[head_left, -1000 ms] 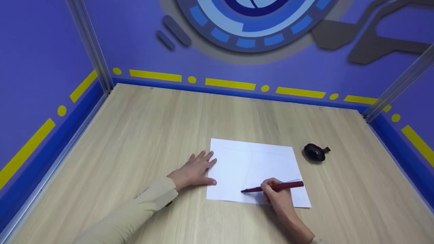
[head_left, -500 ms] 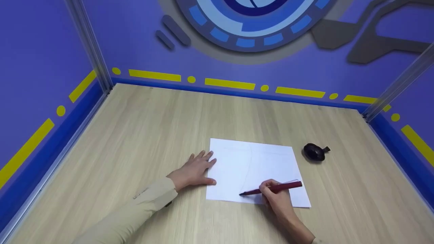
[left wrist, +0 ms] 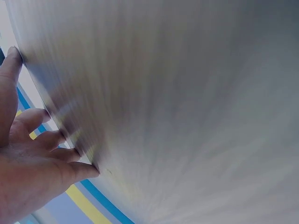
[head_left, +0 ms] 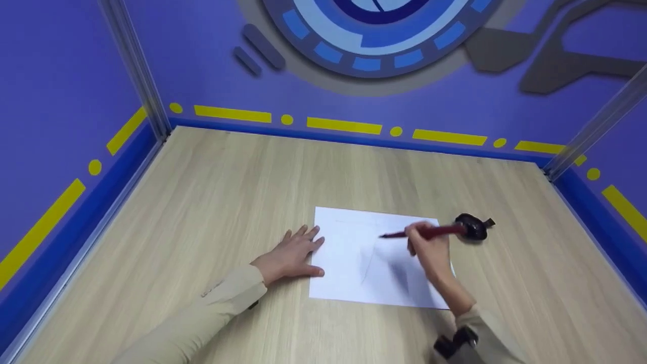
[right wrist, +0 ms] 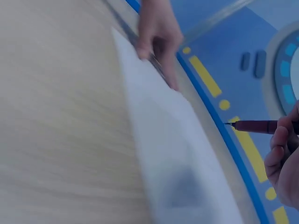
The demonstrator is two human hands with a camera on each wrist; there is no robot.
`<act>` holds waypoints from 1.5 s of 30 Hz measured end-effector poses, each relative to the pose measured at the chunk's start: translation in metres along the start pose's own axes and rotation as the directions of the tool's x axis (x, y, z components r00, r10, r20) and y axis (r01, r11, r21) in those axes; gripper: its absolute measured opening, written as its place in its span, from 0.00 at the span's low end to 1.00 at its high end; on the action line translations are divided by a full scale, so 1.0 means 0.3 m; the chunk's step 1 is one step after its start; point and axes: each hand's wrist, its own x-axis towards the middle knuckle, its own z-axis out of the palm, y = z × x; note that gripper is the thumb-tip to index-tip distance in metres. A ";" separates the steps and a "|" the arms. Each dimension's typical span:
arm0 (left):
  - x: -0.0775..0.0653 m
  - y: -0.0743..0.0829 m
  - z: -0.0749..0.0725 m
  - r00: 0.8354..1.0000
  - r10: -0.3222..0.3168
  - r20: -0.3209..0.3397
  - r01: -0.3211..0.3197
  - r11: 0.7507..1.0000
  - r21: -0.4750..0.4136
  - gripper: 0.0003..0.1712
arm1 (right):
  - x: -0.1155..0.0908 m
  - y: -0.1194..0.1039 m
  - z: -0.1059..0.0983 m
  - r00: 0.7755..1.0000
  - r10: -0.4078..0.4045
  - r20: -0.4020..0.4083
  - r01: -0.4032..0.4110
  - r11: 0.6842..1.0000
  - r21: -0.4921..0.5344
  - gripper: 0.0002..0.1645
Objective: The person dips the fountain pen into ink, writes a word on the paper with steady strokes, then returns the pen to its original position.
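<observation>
1. Nearest to me, two beige sleeves come in from the bottom edge; a small black device sits at the right wrist (head_left: 455,344).
2. The left hand (head_left: 290,253) lies flat on the pale wood-grain tabletop (head_left: 202,202), fingers straight and spread, their tips and the thumb touching the left edge of the white rectangular sheet of paper (head_left: 349,253). It grasps nothing (the left wrist view shows the same fingertips along that edge, though blurred).
3. The sheet lies flat on the table, a little right of centre. A faint curved line runs down its middle, with a thin straight line near its far edge.
4. The right hand (head_left: 429,250) is raised over the far right part of the sheet, fingers curled around a slim dark red pen (head_left: 424,232). The pen lies roughly level, its dark tip pointing left and clear of the paper, casting a soft shadow below.
5. Just beyond the pen's rear end, a small glossy black rounded object (head_left: 472,226) with a short tab on its right rests on the table beside the sheet's far right corner.
6. Farthest off, purple walls (head_left: 202,50) with a blue base band and yellow dashes and dots enclose the table; a blue and white ring design sits high on the back wall.
</observation>
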 end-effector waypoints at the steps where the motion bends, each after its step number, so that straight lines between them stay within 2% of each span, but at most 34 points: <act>1: -0.003 -0.003 0.000 1.000 -0.002 -0.003 0.002 1.000 -0.001 0.47 | 0.029 -0.004 0.007 1.000 -0.010 -0.019 0.010 1.000 -0.001 0.07; 3: -0.010 -0.010 0.000 1.000 -0.015 -0.009 0.015 1.000 0.000 0.47 | 0.078 -0.005 0.026 0.999 -0.031 -0.035 0.030 0.999 -0.030 0.06; 6: -0.021 -0.014 -0.001 1.000 -0.026 -0.012 0.026 1.000 -0.003 0.47 | 0.127 0.002 0.048 0.998 -0.058 -0.016 0.057 0.995 -0.080 0.05; 12: -0.006 0.000 0.000 1.000 0.002 -0.004 -0.002 1.000 -0.006 0.47 | 0.166 0.030 0.037 0.999 -0.043 -0.030 0.037 0.987 -0.157 0.04; 17: -0.005 0.000 -0.003 1.000 0.006 -0.013 -0.006 1.000 0.018 0.47 | 0.174 0.057 0.037 1.000 -0.018 -0.014 0.015 0.986 -0.165 0.04; 24: -0.014 -0.002 0.006 1.000 -0.002 -0.023 0.001 1.000 -0.016 0.47 | 0.175 0.075 0.049 1.000 -0.008 0.019 0.011 0.981 -0.193 0.04; 32: -0.001 0.007 0.001 1.000 -0.004 -0.016 0.004 1.000 -0.008 0.46 | 0.174 0.072 0.036 1.000 -0.024 0.001 0.024 0.981 -0.191 0.05; 45: -0.001 0.004 0.001 1.000 -0.003 -0.008 0.003 1.000 -0.009 0.46 | 0.159 0.084 0.016 1.000 0.002 -0.021 -0.006 0.983 -0.181 0.04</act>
